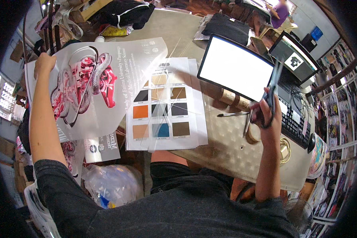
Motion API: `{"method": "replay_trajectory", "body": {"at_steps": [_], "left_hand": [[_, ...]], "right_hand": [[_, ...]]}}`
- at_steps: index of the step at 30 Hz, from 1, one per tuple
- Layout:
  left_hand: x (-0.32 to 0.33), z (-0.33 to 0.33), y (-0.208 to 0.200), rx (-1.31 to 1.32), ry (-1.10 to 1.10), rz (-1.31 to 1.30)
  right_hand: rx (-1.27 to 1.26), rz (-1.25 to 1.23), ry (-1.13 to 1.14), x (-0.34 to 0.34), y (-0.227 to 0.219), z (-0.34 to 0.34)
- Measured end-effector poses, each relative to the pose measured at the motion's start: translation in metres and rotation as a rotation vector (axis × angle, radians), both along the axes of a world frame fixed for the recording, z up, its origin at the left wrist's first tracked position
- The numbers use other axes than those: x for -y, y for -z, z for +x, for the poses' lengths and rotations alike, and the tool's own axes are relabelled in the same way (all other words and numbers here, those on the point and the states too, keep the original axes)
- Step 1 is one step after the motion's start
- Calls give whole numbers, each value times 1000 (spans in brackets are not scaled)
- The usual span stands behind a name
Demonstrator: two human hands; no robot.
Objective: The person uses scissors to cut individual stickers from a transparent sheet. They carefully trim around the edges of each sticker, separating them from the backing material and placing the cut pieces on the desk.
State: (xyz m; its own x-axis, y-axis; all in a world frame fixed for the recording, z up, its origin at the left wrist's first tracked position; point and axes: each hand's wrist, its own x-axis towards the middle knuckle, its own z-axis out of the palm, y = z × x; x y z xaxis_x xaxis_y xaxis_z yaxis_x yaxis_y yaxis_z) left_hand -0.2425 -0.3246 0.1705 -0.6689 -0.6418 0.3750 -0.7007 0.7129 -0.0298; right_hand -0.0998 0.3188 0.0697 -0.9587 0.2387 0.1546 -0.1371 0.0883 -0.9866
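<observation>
At the far left my left hand (44, 65) is closed on the edge of a large translucent printed film (135, 71). Red and grey artwork and rows of lettering cover the film, which droops over the table's left end. My right hand (269, 111) grips a pair of scissors (276, 77) by the handles, raised above the table's right side, blades upward and slightly blurred. Between the hands lies a paper colour chart (140, 112) with several swatches, some showing through clear strips. Another printed film piece (111, 147) hangs below the big sheet.
A tablet with a bright white screen (236, 67) stands behind the right hand, with a monitor (294, 57) and black keyboard (295, 119) beyond. A pen (232, 114), tape roll (253, 137) and coiled cable (285, 150) lie nearby. A plastic bag (113, 182) sits below the table (242, 162).
</observation>
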Motion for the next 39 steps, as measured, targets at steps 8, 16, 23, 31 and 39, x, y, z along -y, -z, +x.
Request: {"method": "replay_trajectory", "body": {"at_steps": [8,16,23,31,39], "left_hand": [[-150,88,71,-37,1099,206],[-218,165,112,360,914,96],[-223,164,111,238,1141,-280],[-207,158,102,-18,1036,-168],[-213,166,88,45,1098,-164]], "right_hand": [[79,72,134,-44,34,86],[45,-13,78,-28,37,91],[102,-88,-10,-8,27,93],[130,-135,-190,16,32,85],[134,-85,-256,34,30,69]]}}
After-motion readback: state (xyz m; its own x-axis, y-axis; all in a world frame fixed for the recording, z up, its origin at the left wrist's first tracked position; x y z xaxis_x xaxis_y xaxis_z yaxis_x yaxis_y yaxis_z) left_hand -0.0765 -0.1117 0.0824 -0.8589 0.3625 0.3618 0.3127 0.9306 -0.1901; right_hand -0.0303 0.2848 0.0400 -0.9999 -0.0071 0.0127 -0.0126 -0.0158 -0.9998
